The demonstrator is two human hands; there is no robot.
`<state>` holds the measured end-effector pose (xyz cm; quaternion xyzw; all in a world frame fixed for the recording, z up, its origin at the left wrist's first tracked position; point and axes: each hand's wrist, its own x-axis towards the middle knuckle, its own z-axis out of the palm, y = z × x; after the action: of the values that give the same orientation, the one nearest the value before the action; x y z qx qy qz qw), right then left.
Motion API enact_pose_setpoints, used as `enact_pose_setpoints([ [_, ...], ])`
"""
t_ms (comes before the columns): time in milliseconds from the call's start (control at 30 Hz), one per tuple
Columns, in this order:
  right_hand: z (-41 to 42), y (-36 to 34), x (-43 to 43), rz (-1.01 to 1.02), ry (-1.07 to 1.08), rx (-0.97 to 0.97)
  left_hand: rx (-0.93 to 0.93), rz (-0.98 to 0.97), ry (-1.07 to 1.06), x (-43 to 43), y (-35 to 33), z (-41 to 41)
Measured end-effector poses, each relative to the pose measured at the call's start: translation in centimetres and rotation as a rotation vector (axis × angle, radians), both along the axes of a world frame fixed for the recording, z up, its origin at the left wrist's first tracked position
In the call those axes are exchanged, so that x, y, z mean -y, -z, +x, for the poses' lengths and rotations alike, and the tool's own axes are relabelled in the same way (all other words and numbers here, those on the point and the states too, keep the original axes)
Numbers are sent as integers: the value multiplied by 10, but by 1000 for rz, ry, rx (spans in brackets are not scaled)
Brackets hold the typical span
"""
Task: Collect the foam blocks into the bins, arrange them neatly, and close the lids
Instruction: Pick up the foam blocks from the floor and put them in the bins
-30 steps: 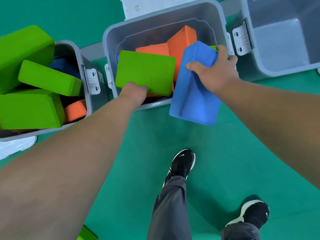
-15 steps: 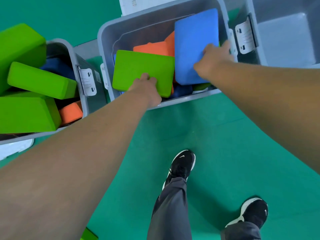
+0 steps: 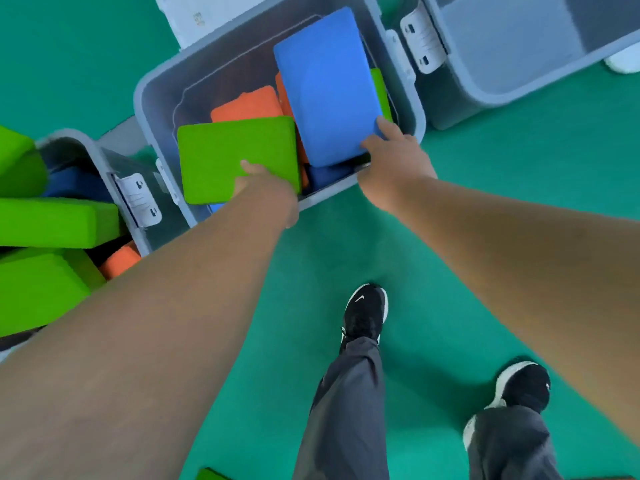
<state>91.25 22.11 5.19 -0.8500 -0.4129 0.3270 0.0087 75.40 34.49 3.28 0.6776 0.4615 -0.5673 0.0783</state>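
Observation:
The middle grey bin (image 3: 157,95) holds orange blocks (image 3: 246,105), a dark blue one and a green one at its right wall. My left hand (image 3: 265,192) grips the near edge of a flat green foam block (image 3: 228,154), thumb on top, over the bin's near left part. A large blue foam block (image 3: 325,84) lies tilted on the blocks at the bin's right side. My right hand (image 3: 393,159) holds its near right corner at the bin's front rim.
The left bin (image 3: 86,143) is piled with green blocks (image 3: 52,223), plus a dark blue and an orange one. An empty grey bin (image 3: 485,95) stands at the right. A white lid (image 3: 194,19) lies behind. My shoes (image 3: 365,313) stand on the green floor; a green block corner (image 3: 211,474) shows at the bottom edge.
My right hand brought the blue block from outside the front rim into the bin and laid it down on the right side. My left hand kept the green block over the bin.

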Motion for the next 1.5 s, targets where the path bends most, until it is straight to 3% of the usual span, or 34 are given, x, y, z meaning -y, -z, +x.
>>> enact_pose_setpoints([
  [100, 9, -1, 44, 89, 211, -38, 90, 172, -35, 15, -3, 24],
  [200, 24, 9, 107, 27, 355, -60, 437, 277, 114, 51, -18, 45],
  [267, 34, 21, 158, -24, 449, -61, 600, 255, 221, 89, -28, 59],
  [333, 41, 33, 211, -72, 554, -70, 667, 80, 283, 132, -24, 72],
  [433, 47, 45, 289, -128, 749, -100, 533, -268, 417, 204, -11, 89],
  [500, 44, 44, 343, -166, 819, -116, 444, -384, 549, 256, -6, 101],
  [667, 5, 40, 497, -180, 953, -151, 369, -459, 752, 395, 7, 128],
  [933, -101, 53, 743, -227, 1288, -265, 338, -562, 763, 627, 26, 123],
  [1067, -174, 57, 841, -216, 1446, -275, 284, -598, 882, 730, 38, 89],
  [1167, -233, 64, 897, -228, 1543, -294, 226, -629, 989, 793, 54, 50],
  [1267, -293, 74, 941, -246, 1638, -332, 96, -640, 1274, 850, 60, 9],
  [1367, -349, 80, 971, -252, 1738, -371, 134, -679, 1093, 900, 56, -23],
  [1500, -409, 102, 991, -251, 1840, -359, 97, -746, 1230, 934, 78, -56],
])
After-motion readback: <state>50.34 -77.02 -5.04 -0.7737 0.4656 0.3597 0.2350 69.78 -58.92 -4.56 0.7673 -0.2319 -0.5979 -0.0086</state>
